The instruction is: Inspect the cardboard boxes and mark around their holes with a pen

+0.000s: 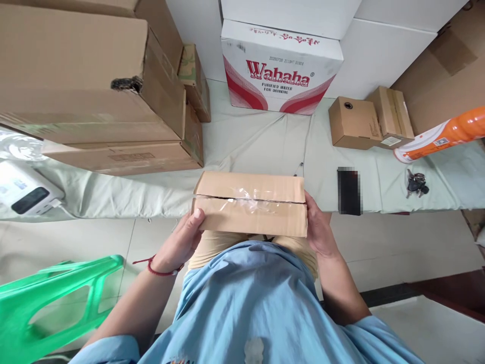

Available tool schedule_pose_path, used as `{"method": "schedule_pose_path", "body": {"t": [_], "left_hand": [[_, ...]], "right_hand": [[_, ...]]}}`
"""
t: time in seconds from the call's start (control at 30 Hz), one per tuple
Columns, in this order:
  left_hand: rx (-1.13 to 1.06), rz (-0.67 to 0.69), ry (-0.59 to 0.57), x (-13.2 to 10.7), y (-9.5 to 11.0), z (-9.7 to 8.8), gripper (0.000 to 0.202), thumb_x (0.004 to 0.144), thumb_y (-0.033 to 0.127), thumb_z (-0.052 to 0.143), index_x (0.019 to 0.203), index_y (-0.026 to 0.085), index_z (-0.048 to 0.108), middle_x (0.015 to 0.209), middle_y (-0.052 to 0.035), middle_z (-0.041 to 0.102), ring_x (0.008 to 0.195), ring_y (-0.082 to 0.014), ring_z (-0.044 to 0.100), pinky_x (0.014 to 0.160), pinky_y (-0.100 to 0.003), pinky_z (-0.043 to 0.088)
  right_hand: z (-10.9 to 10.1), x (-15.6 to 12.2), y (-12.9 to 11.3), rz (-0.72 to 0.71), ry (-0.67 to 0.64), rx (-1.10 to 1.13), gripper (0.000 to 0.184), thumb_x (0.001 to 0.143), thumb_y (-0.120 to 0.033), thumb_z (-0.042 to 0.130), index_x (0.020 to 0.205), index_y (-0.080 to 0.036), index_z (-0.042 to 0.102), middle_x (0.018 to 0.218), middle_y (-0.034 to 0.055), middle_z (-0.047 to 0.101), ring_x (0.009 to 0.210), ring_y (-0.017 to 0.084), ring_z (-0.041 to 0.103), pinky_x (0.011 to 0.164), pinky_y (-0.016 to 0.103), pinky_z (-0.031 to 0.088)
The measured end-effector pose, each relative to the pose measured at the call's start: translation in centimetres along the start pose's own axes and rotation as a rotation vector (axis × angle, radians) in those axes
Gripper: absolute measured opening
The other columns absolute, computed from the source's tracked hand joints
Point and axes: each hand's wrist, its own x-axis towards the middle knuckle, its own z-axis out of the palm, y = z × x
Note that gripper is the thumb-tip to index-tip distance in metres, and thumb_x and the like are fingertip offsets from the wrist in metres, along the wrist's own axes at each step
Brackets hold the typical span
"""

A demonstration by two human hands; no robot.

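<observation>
A brown cardboard box (253,218) is held between my two hands at the table's front edge, close to my body. Clear tape runs across its top, where the two flaps meet along a dark, slightly gaping seam. At the left end my left hand (187,235) grips the box, with the thumb on the upper face and the other fingers mostly hidden. Against the right end presses my right hand (318,226), its fingers partly hidden by the box. A red string bracelet (164,273) circles my left wrist.
A cloth-covered table (257,146) bears a Wahaha water carton (282,76), stacked cardboard boxes (125,111) at left, two small boxes (356,124), a black phone (349,192), keys (417,183), an orange bottle (447,134) and a white device (28,189). A green stool (94,288) stands lower left.
</observation>
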Motion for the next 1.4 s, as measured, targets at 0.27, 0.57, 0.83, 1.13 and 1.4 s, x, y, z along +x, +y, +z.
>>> {"method": "schedule_pose_path", "body": {"t": [0.27,0.57,0.83,1.13,1.4], "left_hand": [[-0.168,0.018,0.183,-0.1,0.6,1.0,0.06,0.066,0.063,0.1,0.105,0.023,0.081,0.097,-0.0034,0.084,0.085,-0.0222,0.079,0.054,-0.021,0.062],[0.083,0.176,-0.158,-0.7,-1.1,0.3,0.058,0.073,0.054,0.101,0.117,0.023,0.08,0.114,-0.0111,0.083,0.113,-0.0348,0.08,0.091,-0.041,0.07],[0.294,0.358,-0.26,0.9,-1.8,1.1,0.044,0.089,0.039,0.092,0.128,0.025,0.079,0.131,-0.0105,0.078,0.123,-0.0276,0.074,0.102,-0.037,0.066],[0.49,0.615,0.04,-0.3,-1.1,1.4,0.048,0.093,0.032,0.087,0.139,0.028,0.075,0.15,-0.0092,0.073,0.146,-0.0321,0.065,0.127,-0.049,0.053],[0.415,0.806,-0.082,-1.7,-1.3,4.3,0.049,0.093,0.019,0.086,0.138,0.028,0.068,0.155,-0.0118,0.07,0.153,-0.0289,0.061,0.134,-0.053,0.045]], "right_hand": [[1.4,-0.6,-4.4,-0.145,0.035,0.192,0.061,0.099,-0.073,0.067,0.151,-0.04,0.067,0.165,0.0035,0.062,0.163,0.029,0.048,0.122,0.051,0.054],[2.1,-0.9,-2.9,0.016,0.299,0.435,0.053,0.101,-0.075,0.06,0.128,-0.035,0.08,0.151,0.0014,0.073,0.159,0.031,0.053,0.135,0.057,0.04],[1.2,-0.9,-2.8,0.017,0.298,0.496,0.068,0.099,-0.086,0.051,0.127,-0.033,0.083,0.156,0.0024,0.07,0.158,0.034,0.053,0.135,0.059,0.038],[1.1,0.6,-1.2,-0.054,0.219,0.337,0.078,0.096,-0.092,0.04,0.102,-0.032,0.09,0.132,0.0073,0.083,0.165,0.032,0.045,0.134,0.06,0.039],[-0.8,1.4,0.8,-0.022,0.392,0.454,0.067,0.097,-0.085,0.048,0.091,-0.031,0.087,0.119,0.0057,0.086,0.156,0.027,0.057,0.137,0.054,0.035]]}}
